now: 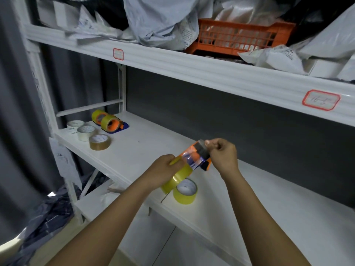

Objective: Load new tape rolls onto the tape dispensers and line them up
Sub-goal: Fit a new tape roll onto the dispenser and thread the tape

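The person holds an orange tape dispenser [199, 156] above the white shelf [138, 146], with a yellow tape roll [177, 176] sitting on it. The left hand [165, 169] has its fingers curled around the yellow roll and grips it from the left side, the thumb lying over the top edge of the roll. The right hand [222, 156] is at the far end of the dispenser, and its thumb and first fingers pinch the free end of the tape strip [192, 159], which goes shiny and clear from the roll over the orange body up to the fingertips; the other fingers of this hand are curled in. Just below the held roll, a second yellow roll [185, 191] lies flat on the front part of the shelf, near its edge. At the far left end of the same shelf two loaded dispensers [107, 120] with yellow tape stand side by side, touching, with blue parts under them. In front of them lie a brown roll [99, 142] and a few clear rolls [85, 131], close together. On the upper shelf there is an orange basket [240, 38] among white plastic bags [157, 22], and two red-framed labels [320, 100] are on its front edge
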{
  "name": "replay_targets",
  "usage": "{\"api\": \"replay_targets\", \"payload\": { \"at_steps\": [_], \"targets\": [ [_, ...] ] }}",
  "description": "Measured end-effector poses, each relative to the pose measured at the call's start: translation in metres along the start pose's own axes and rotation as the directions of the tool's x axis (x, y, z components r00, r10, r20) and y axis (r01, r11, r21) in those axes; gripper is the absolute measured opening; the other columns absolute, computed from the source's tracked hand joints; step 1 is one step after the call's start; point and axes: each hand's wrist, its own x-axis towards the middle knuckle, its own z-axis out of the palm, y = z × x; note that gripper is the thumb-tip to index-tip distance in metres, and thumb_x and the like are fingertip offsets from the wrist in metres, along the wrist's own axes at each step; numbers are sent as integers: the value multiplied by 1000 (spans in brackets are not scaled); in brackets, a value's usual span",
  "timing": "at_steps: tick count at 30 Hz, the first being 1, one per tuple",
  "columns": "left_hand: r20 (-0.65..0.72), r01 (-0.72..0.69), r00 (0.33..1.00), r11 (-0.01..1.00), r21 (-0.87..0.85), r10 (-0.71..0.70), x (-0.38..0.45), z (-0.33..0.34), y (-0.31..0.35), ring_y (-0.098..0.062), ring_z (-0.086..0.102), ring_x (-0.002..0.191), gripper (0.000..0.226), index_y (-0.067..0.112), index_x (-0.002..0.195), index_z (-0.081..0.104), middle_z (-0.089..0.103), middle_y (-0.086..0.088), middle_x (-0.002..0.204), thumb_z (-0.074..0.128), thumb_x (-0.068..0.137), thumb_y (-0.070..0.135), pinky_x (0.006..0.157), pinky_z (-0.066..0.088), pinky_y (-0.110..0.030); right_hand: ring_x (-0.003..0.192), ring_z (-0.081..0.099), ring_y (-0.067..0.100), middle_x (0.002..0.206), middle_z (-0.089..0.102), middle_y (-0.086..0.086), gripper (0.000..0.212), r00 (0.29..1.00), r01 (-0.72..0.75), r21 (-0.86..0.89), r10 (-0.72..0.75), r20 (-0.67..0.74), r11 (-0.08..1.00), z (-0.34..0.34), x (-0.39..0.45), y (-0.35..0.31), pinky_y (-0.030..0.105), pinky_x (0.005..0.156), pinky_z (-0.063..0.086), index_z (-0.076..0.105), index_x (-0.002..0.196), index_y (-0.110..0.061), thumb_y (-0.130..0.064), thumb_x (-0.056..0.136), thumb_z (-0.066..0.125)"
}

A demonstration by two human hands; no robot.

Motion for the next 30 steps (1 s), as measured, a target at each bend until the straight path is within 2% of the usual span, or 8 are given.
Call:
{"api": "replay_targets", "payload": {
  "at_steps": [5,10,14,18,21,23,26,30],
  "targets": [
    [65,73,995,996,54,-77,-3,-3,-7,-13,43,65,33,16,77,44,45,-1,72,46,93,44,60,32,-27,53,54,-2,61,59,-8,25,991,120,29,-122,62,992,1,-9,-5,10,52,41,58,65,-23,-17,89,62],
    [94,121,988,992,30,-124,-3,-1,-7,-13,50,74,36,12,90,52,56,-5,86,42,94,47,66,37,-26,60,58,21,71,60,4,22,958,284,-29,-283,35,958,5,-19,-17,32,57,49,54,70,-24,-16,90,57],
    [85,179,981,984,-15,-177,-4,0,-8,-12,52,86,29,19,96,53,58,-1,100,41,94,46,71,38,-23,70,62,19,86,57,1,25,924,371,-61,-362,122,926,12,-30,-27,43,65,54,47,75,-31,-16,94,49],
    [132,216,969,976,-26,-211,-9,-1,-10,-11,55,78,26,21,88,55,59,2,88,41,94,43,70,42,-25,70,65,26,85,64,7,15,911,334,-66,-304,278,940,12,-33,-25,50,65,54,44,84,-25,-20,98,42],
    [233,234,953,958,-168,-192,-15,-4,-14,-21,67,90,40,11,102,65,71,-8,98,44,94,44,83,51,-30,74,67,32,86,68,14,14,904,260,-68,-218,368,963,9,-34,-25,54,69,55,44,87,-24,-21,99,39],
    [260,224,953,943,-245,-158,-18,-5,-16,-16,69,87,40,10,103,66,73,-8,97,45,94,43,77,52,-23,73,69,27,87,70,11,17,905,182,8,-171,389,983,6,-35,-28,49,70,58,45,85,-24,-16,99,39],
    [164,166,974,984,-61,-154,-16,-3,-19,-15,61,92,44,12,110,59,65,-11,110,49,90,50,79,44,-25,69,71,19,85,71,6,20,899,98,115,-138,416,989,3,-36,-30,37,66,60,47,84,-23,-14,100,39],
    [35,151,987,984,92,-155,-21,8,-19,1,54,86,51,30,102,45,54,14,97,66,69,63,64,44,-21,65,71,22,81,72,6,16,912,25,174,-94,399,984,3,-36,-23,32,60,58,47,86,-18,-17,100,41]
  ]
}}
